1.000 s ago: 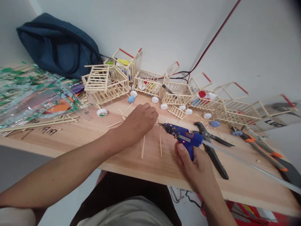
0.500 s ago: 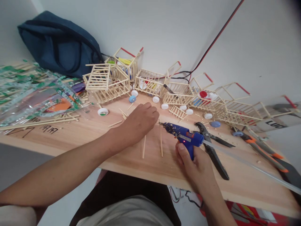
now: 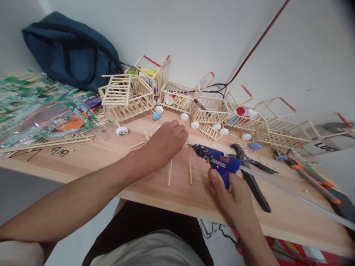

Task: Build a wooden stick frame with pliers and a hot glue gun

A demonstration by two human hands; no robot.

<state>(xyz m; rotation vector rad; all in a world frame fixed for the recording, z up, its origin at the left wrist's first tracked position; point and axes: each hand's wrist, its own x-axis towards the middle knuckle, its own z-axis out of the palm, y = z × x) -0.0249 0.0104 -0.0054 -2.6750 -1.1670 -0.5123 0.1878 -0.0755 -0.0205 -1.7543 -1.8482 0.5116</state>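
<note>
My right hand (image 3: 231, 195) grips the handle of a blue hot glue gun (image 3: 215, 159), its red light on and its nozzle pointing left toward my left hand. A clear glue stick (image 3: 294, 194) trails out of the gun's back. My left hand (image 3: 165, 142) rests curled on the wooden table (image 3: 97, 159), fingertips pinched down on something I cannot make out beside the nozzle. Two thin wooden sticks (image 3: 190, 166) lie side by side on the table under and in front of that hand.
Several stick-built baskets with red-tipped handles (image 3: 177, 96) line the wall, with bottle caps (image 3: 122, 130) scattered in front. Black pliers (image 3: 251, 177) and orange-handled pliers (image 3: 310, 171) lie to the right. Plastic stick packets (image 3: 41, 114) and a dark blue bag (image 3: 69, 51) sit at the left.
Almost nothing has moved; the view has shifted slightly, while both hands and the glue gun keep their places.
</note>
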